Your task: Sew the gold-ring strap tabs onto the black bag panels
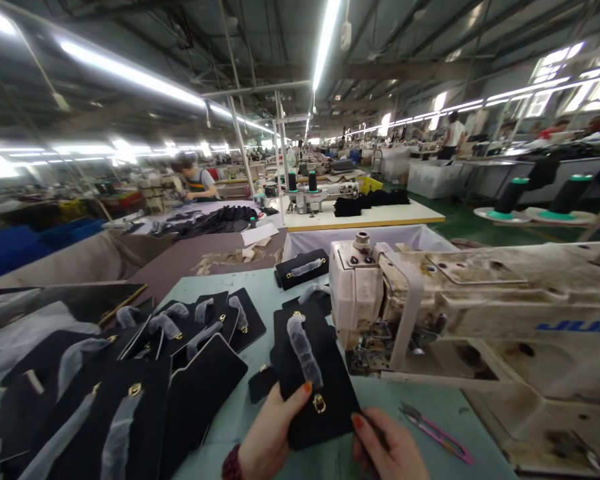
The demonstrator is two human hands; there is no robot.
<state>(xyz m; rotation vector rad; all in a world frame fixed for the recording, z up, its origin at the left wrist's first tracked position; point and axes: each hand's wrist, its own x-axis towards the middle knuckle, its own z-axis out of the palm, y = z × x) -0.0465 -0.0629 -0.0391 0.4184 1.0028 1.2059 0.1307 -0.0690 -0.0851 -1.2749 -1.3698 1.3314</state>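
My left hand point(269, 437) grips the near edge of a black fabric piece point(314, 373), thumb pressed on top by its gold ring and foam-wrapped strap. My right hand point(387, 448) pinches the piece's right near corner. The piece points toward the needle area of the cream sewing machine point(460, 300), just right of it.
Several similar black pieces with wrapped straps point(180, 333) fan out on the pale green table point(260, 287) at left. Pink thread snips point(435, 430) lie right of my hands. A seated worker point(197, 183) and other sewing stations stand behind.
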